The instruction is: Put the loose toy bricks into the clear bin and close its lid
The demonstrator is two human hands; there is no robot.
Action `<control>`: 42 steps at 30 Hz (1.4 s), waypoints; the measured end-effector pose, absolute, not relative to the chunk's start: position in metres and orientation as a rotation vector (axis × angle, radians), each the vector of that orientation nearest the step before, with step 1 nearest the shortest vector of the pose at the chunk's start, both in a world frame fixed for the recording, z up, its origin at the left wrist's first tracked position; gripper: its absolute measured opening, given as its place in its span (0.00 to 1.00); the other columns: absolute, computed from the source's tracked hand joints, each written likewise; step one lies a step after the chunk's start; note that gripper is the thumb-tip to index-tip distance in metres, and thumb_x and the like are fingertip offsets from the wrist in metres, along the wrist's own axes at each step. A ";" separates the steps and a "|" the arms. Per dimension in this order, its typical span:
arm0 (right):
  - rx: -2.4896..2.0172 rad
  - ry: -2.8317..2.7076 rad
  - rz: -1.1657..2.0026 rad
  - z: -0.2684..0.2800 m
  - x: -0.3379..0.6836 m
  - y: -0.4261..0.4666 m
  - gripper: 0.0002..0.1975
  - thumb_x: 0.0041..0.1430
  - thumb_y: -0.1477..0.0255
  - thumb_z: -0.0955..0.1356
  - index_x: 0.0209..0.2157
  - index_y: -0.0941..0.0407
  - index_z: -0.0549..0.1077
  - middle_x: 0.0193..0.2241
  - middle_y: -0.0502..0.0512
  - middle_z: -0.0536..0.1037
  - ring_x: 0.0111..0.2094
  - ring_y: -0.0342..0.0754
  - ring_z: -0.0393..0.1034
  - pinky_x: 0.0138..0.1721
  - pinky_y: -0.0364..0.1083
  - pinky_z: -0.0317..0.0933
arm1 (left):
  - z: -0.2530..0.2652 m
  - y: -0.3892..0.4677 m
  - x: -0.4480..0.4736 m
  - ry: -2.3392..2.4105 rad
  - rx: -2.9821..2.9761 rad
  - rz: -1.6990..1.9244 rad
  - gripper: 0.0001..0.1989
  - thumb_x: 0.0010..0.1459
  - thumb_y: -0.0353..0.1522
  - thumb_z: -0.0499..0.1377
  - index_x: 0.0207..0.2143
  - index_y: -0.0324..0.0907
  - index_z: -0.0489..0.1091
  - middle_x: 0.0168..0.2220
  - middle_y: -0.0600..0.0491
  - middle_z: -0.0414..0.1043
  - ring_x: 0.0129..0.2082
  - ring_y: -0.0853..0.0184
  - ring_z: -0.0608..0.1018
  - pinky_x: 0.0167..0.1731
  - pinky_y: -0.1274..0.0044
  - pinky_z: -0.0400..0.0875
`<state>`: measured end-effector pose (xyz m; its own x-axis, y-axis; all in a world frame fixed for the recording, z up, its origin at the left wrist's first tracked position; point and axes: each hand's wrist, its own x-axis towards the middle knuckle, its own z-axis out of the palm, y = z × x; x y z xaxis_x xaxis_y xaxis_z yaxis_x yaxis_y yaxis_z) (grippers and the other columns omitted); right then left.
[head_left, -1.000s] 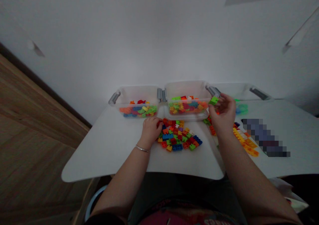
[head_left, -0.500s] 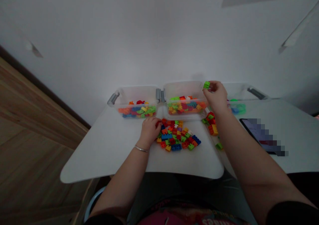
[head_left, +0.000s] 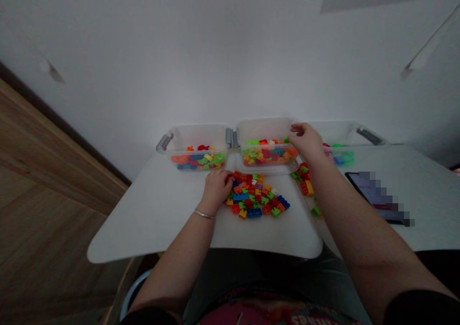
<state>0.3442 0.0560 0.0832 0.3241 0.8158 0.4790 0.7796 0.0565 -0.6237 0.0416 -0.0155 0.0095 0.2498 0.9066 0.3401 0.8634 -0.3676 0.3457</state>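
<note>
My left hand (head_left: 216, 189) rests on the table at the left edge of a pile of colourful toy building bricks (head_left: 251, 198). Its fingers are curved and slightly apart by the bricks, and I make out nothing held in them. My right hand (head_left: 308, 140) is over the right end of the middle clear plastic box (head_left: 266, 129), fingers parted and nothing between them. Just below those fingertips a green brick (head_left: 286, 139) shows among the bricks inside that box.
To the left stands another clear box (head_left: 199, 134) with mixed bricks and a grey handle. A third box (head_left: 341, 131), partly behind my right hand, holds green, blue and red pieces. More bricks (head_left: 307, 183) lie below my right forearm, beside a tablet (head_left: 370, 195). A wall rises behind.
My right hand has lowered and let go of the green brick, which is now in the middle box. My left hand has stayed in place beside the pile.
</note>
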 end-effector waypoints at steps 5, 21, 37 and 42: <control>-1.703 -1.472 0.048 0.091 0.338 0.046 0.23 0.47 0.68 0.68 0.47 0.56 0.71 0.42 0.58 0.79 0.44 0.56 0.72 0.55 0.63 0.54 | 0.006 -0.014 0.041 1.731 2.425 0.748 0.12 0.59 0.31 0.54 0.41 0.44 0.75 0.41 0.48 0.77 0.46 0.59 0.75 0.50 0.66 0.66; -1.317 -1.900 0.339 0.026 0.276 -0.032 0.11 0.55 0.69 0.65 0.36 0.53 0.78 0.36 0.56 0.81 0.41 0.53 0.73 0.46 0.53 0.66 | 0.008 -0.016 0.042 1.746 2.397 0.747 0.11 0.59 0.32 0.54 0.40 0.44 0.75 0.41 0.49 0.77 0.46 0.59 0.75 0.49 0.66 0.66; -1.935 -1.938 0.329 0.017 0.297 -0.036 0.21 0.55 0.78 0.60 0.47 0.52 0.77 0.46 0.58 0.79 0.47 0.54 0.73 0.50 0.50 0.63 | 0.010 -0.016 0.043 1.749 2.412 0.716 0.11 0.60 0.32 0.54 0.40 0.43 0.75 0.42 0.49 0.76 0.47 0.58 0.74 0.50 0.66 0.65; -1.944 -1.948 0.259 0.017 0.305 -0.039 0.20 0.56 0.74 0.62 0.48 0.54 0.76 0.46 0.59 0.78 0.45 0.54 0.73 0.45 0.49 0.64 | 0.010 -0.016 0.043 1.744 2.402 0.724 0.11 0.60 0.32 0.54 0.40 0.43 0.75 0.41 0.49 0.77 0.46 0.58 0.74 0.49 0.66 0.65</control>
